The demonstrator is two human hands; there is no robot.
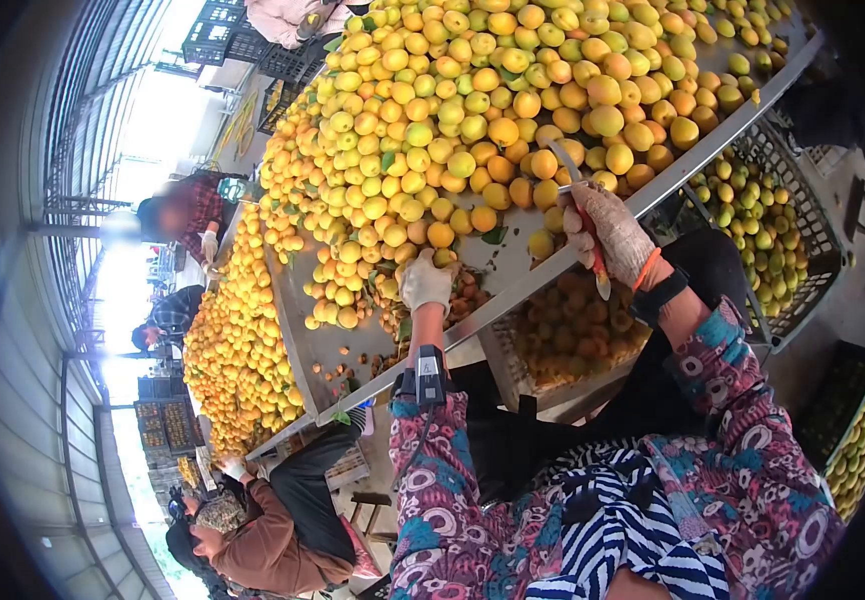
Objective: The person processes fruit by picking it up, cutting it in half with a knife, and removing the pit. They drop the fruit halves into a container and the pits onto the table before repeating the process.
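Observation:
Yellow-orange apricots (393,140) lie heaped on a metal-edged sorting table (513,305). At the near edge of the heap is my left hand (427,282), in a pale glove, its fingers curled against an apricot (443,257); the fingertips are partly hidden. My right hand (613,232), in a soiled glove, is closed around a knife (601,268) with a red and yellow handle. The curved blade points up toward the fruit. This hand is over the table's metal rim. Darker, split-looking fruit pieces and leaves lie beside my left hand.
Below the rim stand a crate of apricots (578,335) and a black crate of greener fruit (753,225). Another crate (853,440) is at the far right. A metal divider (291,340) crosses the table. A co-worker in brown (283,530) sits at left; others stand beyond.

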